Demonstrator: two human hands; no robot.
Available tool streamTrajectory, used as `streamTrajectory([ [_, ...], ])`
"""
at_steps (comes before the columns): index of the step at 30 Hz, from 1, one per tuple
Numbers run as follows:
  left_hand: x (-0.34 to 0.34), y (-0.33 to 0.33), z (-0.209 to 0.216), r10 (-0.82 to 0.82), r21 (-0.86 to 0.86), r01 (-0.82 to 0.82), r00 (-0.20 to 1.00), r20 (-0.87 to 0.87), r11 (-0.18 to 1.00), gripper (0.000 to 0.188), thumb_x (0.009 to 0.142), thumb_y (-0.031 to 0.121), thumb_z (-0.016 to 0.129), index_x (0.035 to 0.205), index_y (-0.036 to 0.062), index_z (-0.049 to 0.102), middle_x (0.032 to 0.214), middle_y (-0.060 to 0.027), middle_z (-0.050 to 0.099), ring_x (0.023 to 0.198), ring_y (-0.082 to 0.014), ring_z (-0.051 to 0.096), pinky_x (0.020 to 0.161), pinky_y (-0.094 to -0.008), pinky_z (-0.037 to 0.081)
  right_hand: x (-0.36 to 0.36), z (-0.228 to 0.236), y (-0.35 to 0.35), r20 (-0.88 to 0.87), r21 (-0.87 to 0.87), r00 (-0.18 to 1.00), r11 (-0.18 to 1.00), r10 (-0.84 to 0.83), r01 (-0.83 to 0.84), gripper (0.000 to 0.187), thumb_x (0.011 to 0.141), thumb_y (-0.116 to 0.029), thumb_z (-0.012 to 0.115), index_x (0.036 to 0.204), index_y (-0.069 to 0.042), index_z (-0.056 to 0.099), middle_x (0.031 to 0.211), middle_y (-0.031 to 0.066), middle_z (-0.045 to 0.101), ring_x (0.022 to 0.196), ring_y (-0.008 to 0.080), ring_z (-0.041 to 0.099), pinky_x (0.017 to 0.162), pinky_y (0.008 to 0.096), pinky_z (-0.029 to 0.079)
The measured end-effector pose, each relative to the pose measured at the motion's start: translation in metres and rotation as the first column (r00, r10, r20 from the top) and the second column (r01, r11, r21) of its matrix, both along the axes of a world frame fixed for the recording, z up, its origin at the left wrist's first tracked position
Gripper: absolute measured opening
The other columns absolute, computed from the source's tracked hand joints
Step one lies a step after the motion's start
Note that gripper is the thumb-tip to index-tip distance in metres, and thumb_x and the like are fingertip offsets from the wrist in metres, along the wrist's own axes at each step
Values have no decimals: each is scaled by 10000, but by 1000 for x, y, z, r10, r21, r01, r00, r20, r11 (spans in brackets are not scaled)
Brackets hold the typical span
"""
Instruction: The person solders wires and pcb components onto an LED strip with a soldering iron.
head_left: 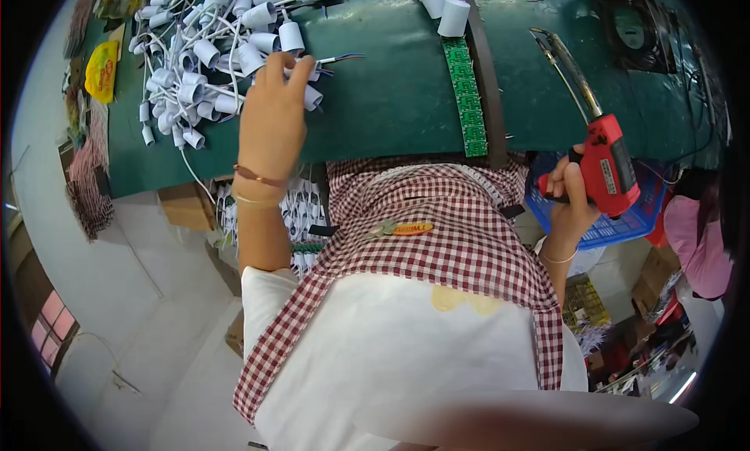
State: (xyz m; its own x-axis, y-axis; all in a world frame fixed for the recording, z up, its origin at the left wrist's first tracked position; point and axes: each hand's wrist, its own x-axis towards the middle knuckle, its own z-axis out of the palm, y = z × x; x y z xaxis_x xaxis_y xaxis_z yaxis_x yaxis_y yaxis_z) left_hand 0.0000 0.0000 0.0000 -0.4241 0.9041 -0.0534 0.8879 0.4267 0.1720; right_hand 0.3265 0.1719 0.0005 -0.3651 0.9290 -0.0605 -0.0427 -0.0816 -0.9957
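My left hand (275, 99) is at the right edge of a heap of white lamp holders (205, 52) with white cables. Its fingers are bent and closed around a white lamp holder (312, 98), which they partly hide; stripped wire ends stick out to the right. My right hand (574, 187) grips the handle of a red and black soldering gun (609, 166), its metal tip and thin feed tube pointing up and away over the bench. Between the hands lies a strip of green circuit boards (466, 99), with two white lamp holders (454, 17) at its far end.
The green bench top (383, 99) carries a dark bar (488, 84) right of the board strip. A black fan-like device (634, 29) and cables are at the far right. Below the bench edge sits a blue basket (625, 232). A yellow bag (101, 72) lies at the left.
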Motion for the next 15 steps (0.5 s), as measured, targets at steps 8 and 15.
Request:
streamTrajectory([
  [8, 0, 3, -10, -115, 188, 65, 956, 269, 980, 272, 774, -28, 609, 1034, 44, 572, 1055, -106, 531, 1004, -313, 552, 813, -392, 460, -9, 2, 3, -81, -5, 995, 998, 60, -61, 269, 841, 38, 579, 1100, 78, 517, 674, 93, 547, 501, 86, 440, 486, 221, 400],
  [15, -5, 21, -21, -227, 128, 220, 973, 42, 967, 160, 845, 107, 601, 986, 36, 577, 999, -119, 576, 980, -317, 558, 790, -383, 457, -4, 1, 3, -39, 38, 994, 994, 101, -100, 274, 863, -12, 574, 1118, 73, 518, 701, 107, 561, 505, 84, 452, 494, 225, 417],
])
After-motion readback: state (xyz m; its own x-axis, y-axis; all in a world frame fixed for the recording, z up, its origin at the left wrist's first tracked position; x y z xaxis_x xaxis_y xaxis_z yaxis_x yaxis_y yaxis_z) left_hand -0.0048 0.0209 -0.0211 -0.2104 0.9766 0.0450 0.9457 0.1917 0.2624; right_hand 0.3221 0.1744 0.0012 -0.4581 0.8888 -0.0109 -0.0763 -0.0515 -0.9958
